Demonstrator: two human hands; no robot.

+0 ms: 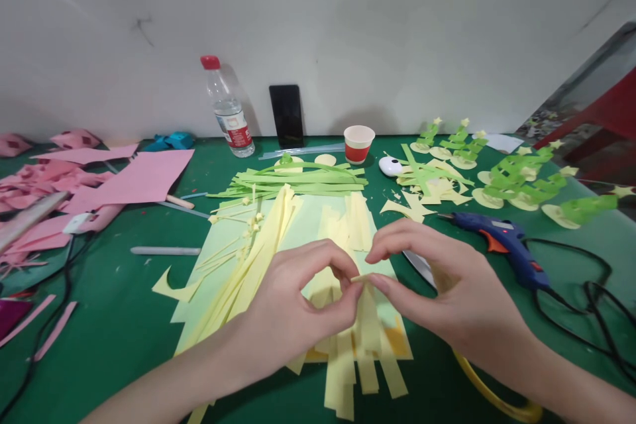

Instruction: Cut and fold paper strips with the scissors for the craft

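Observation:
My left hand (311,291) pinches the end of a small pale yellow paper strip (361,277) between thumb and forefinger. My right hand (437,278) touches the strip's other end with its thumb, the forefinger raised and apart from the thumb. Beneath both hands lie wide pale yellow strips (340,371) on light green sheets. A bundle of long thin yellow strips (243,271) runs beside my left hand, with small folded stars on thin strips (253,222) behind it. Scissors (420,266) with a yellow handle lie partly hidden under my right hand.
A blue glue gun (501,238) with a black cable lies at the right, before green spiral paper pieces (521,175). Green strips (298,180), a bottle (231,119), phone (287,116) and paper cup (358,144) stand or lie behind. Pink paper (139,175) covers the left.

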